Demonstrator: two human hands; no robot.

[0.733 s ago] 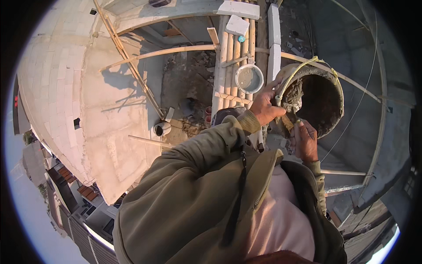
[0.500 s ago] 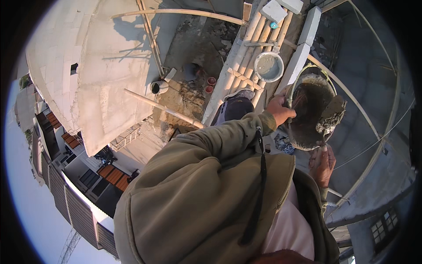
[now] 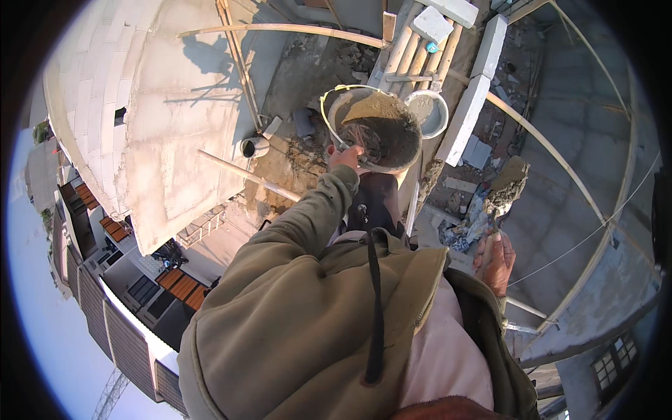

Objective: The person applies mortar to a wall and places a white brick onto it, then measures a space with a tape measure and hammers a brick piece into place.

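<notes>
My left hand (image 3: 345,157) is closed on the near-left edge of a dark mortar bucket (image 3: 371,105), by its yellowish handle. Some wet mortar coats the inside. The bucket is tilted and hangs over the scaffold in front of my body. On the right, my right hand (image 3: 495,260) grips a trowel (image 3: 493,222), its blade mostly hidden under a heaped lump of grey mortar (image 3: 511,180). The loaded trowel is held out past the row of pale blocks (image 3: 467,119), apart from it. A smaller pale bucket (image 3: 442,124) with grey mix stands just beyond the big one.
Bamboo poles (image 3: 413,63) form the scaffold deck, with loose pale blocks (image 3: 430,25) at its far end. A bamboo pole (image 3: 546,133) slants across the right side, and a thin line (image 3: 567,252) crosses there. Rubble lies far below; a plastered wall (image 3: 189,126) rises left.
My left hand has carried the bucket leftward, away from the trowel. The mortar-loaded trowel in my right hand has shifted slightly left, and is now clear of the bucket.
</notes>
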